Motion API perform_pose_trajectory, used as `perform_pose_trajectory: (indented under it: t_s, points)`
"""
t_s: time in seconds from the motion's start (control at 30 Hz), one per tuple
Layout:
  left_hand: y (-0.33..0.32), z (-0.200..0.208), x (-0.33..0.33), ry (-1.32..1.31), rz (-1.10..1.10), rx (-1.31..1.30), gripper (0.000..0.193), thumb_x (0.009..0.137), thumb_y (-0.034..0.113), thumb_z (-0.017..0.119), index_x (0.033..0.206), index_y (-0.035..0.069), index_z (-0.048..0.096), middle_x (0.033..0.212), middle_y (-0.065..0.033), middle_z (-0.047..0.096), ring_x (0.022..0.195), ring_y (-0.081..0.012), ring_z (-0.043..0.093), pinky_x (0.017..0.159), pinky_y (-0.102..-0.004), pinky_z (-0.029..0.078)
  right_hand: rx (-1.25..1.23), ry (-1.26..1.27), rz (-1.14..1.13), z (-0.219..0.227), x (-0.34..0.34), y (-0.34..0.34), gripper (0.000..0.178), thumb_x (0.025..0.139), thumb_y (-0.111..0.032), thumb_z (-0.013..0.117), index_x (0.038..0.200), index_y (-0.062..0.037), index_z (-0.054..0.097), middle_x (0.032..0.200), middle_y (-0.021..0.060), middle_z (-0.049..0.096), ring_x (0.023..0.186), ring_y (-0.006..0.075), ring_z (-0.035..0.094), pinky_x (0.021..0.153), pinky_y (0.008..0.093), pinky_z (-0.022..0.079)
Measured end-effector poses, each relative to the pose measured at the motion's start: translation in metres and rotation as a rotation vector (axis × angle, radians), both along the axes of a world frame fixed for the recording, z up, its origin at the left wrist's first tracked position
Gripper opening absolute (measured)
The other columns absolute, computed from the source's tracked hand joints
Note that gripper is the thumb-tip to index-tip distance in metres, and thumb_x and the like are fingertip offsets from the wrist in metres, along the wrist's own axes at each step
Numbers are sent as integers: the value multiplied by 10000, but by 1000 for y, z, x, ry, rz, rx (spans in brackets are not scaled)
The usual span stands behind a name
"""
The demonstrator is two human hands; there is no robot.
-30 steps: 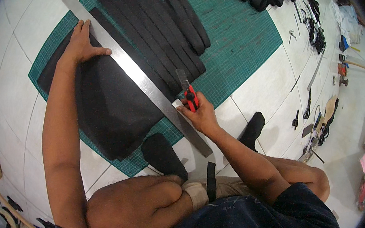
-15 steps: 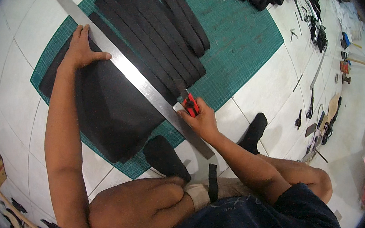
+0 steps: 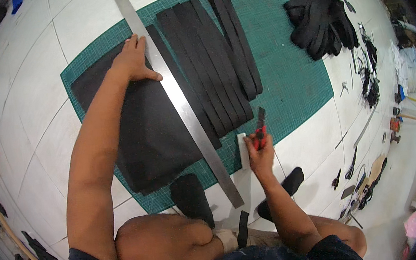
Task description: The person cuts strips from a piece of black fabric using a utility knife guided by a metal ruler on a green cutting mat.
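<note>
A long steel ruler (image 3: 185,107) lies slantwise over a stack of black fabric (image 3: 155,120) on a green cutting mat (image 3: 294,79). My left hand (image 3: 131,64) rests near the ruler's far part, thumb and fingers spread, pressing on ruler and fabric. To the ruler's right, my right hand (image 3: 261,159) is closed round a red utility knife (image 3: 260,137), its dark blade pointing away from me. A short white bar (image 3: 244,151) is also at that hand's fingers; its grip on it is partly hidden. Cut black strips (image 3: 205,63) lie side by side right of the ruler.
A heap of black strips (image 3: 315,15) sits at the mat's far right corner. My socked feet (image 3: 191,198) are by the near edge. Scraps and tools (image 3: 367,178) litter the tiled floor at right; a wooden-handled tool (image 3: 22,233) lies at left.
My right hand, with the utility knife and white bar, has moved right, away from the ruler's edge. My left hand stays on the ruler. The whole view has shifted.
</note>
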State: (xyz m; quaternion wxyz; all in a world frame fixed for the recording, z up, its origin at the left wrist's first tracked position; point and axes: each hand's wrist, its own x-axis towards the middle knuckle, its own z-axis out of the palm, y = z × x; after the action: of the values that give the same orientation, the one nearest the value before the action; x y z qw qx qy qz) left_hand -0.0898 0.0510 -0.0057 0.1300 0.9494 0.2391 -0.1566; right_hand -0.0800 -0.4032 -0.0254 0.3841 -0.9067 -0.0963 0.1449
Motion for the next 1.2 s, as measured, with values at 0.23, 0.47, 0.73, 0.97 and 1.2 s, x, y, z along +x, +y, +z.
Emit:
perform_pose_trajectory:
  t_s: [0.23,0.47,0.73,0.97,1.2]
  points:
    - [-13,17,17,180,3,20,1411,456,630,907,1524,-32,265,1560,-231,326,1462,-384,296,1176,-466,327,25,-18,148,35,48,84,339,968,-297,649,1128,-26,521,815,125,585,694,247,594,647,392,485]
    - [-26,12,4,96,2,118,1449,422,605,929,1479,-119,252,1544,-300,296,1451,-378,318,1166,-467,336,-325,139,615,53,63,230,312,980,-242,523,1168,-9,434,988,325,670,930,490,666,856,559,510]
    - [-28,15,12,201,-4,105,1481,453,644,915,1528,-66,183,1604,-235,221,1495,-359,240,1150,-529,322,-259,13,680,38,79,331,315,951,-195,497,1146,44,437,1071,318,665,1026,454,669,918,514,515]
    - [-28,17,1,142,-11,112,1458,463,660,899,1529,-46,198,1590,-218,259,1470,-353,291,1114,-597,328,-272,-35,706,35,80,346,322,954,-202,481,1152,49,454,1074,312,670,1035,439,672,917,497,521]
    - [-25,16,8,213,-28,134,1510,430,697,884,1539,-53,184,1605,-224,233,1488,-361,253,1138,-611,281,-354,92,772,39,69,297,346,923,-187,556,1172,13,424,1052,327,655,1023,482,646,889,558,492]
